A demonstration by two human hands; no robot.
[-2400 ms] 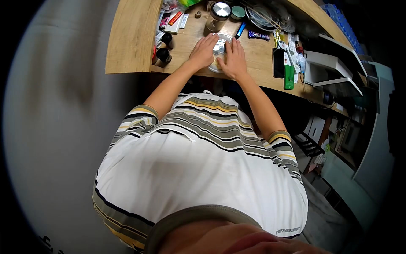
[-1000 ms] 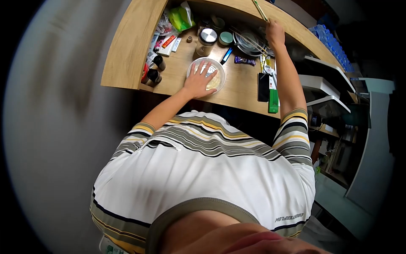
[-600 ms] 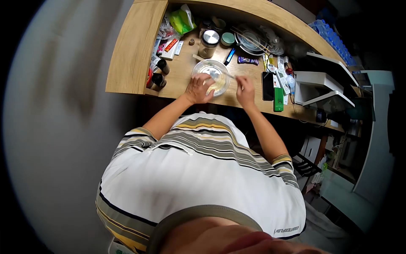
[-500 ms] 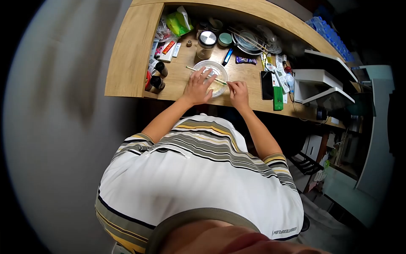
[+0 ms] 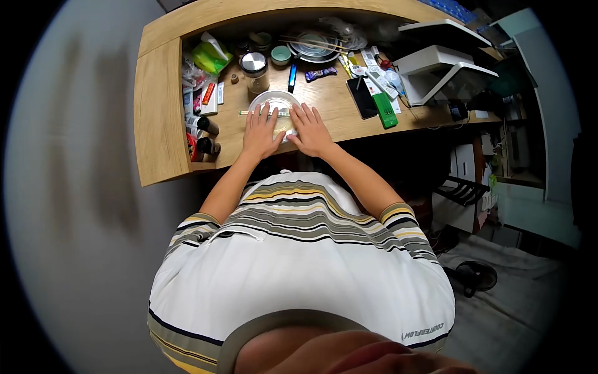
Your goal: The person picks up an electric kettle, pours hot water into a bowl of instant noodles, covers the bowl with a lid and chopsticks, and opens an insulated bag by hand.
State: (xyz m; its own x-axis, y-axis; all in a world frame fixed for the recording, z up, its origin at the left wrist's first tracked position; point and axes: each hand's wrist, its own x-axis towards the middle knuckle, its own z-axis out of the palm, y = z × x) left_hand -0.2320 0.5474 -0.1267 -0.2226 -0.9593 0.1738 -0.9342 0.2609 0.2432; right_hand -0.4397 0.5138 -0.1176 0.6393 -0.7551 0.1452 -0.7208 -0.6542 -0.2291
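A round clear plastic container (image 5: 274, 96) sits at the near part of the desk, with something pale inside. A thin pale-green stick-like item (image 5: 281, 114) lies across its top; its exact kind is unclear. My left hand (image 5: 261, 132) rests flat over the container's left side, fingers stretched out across the stick. Over the right side lies my right hand (image 5: 311, 131), its fingers also extended, fingertips by the stick's right end. Both thumbs point toward each other near the container's front edge. The hands cover much of the container.
Behind the container stands a jar with a silver lid (image 5: 254, 62). Near it are a small green bowl (image 5: 281, 55), a blue slim item (image 5: 292, 78) and a purple snack packet (image 5: 321, 74). A black phone (image 5: 362, 98) and green case (image 5: 385, 111) lie right. Dark-capped bottles (image 5: 207, 126) stand left.
My right hand has moved from the stick's right end onto the container and opened flat. The left hand lies flatter. The stick now lies more level, and the camera view has shifted.
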